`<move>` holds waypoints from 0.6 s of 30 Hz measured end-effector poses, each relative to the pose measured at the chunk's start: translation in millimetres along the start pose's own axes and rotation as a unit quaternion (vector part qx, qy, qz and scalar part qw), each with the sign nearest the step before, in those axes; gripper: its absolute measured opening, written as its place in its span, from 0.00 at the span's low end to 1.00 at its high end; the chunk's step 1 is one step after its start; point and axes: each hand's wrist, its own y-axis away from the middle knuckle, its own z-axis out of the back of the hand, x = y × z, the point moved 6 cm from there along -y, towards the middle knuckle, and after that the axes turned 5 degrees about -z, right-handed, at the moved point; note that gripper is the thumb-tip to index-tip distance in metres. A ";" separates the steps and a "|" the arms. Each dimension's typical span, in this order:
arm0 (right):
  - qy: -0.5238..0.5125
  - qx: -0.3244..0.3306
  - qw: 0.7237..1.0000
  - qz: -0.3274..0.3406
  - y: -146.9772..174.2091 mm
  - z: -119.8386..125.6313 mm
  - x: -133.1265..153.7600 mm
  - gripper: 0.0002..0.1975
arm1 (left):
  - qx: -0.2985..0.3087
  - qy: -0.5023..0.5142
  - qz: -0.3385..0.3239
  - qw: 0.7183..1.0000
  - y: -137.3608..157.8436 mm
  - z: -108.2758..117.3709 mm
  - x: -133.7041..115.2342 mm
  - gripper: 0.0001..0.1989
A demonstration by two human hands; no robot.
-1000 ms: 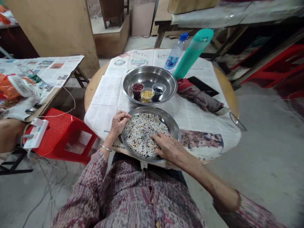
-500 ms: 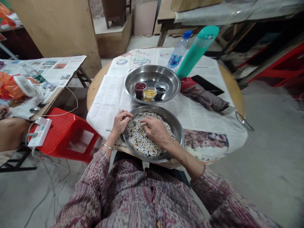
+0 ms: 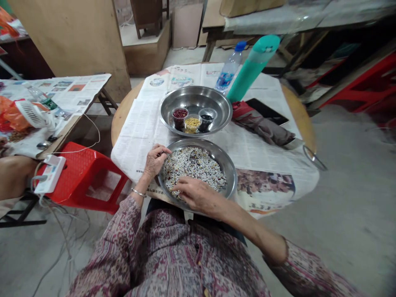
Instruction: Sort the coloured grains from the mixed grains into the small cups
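A steel basin (image 3: 230, 181) in front of me holds white rice grains (image 3: 198, 165) mixed with yellow, dark red and black beans. My left hand (image 3: 156, 160) is at the basin's left rim, its fingers curled and thumb against them; what they hold, if anything, I cannot make out. Low over the near side of the mix, my right hand (image 3: 194, 194) points its fingertips down into the grains, drawn together; anything between them is hidden. Just behind, a second steel basin (image 3: 213, 95) holds clear cups of red beans (image 3: 180, 113), yellow beans (image 3: 192, 123) and black beans (image 3: 206, 118).
Newspaper (image 3: 133, 123) covers the round table. A blue-capped bottle (image 3: 230, 68), a teal bottle (image 3: 252, 68), a folded umbrella (image 3: 266, 126) and a dark tablet (image 3: 267, 110) stand or lie at the right. Left are a red stool (image 3: 83, 177) with a power strip (image 3: 51, 175) and another person's knee (image 3: 17, 171).
My right hand has moved from the middle of the mix toward me, down to the near-left side. My left hand stays at the rim. The whole view has shifted slightly.
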 end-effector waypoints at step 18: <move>0.160 -0.144 0.949 -0.229 34.1 28.8 -80.7 0.12 | 0.004 -0.011 0.011 1.000 0.7 0.6 0.4 0.12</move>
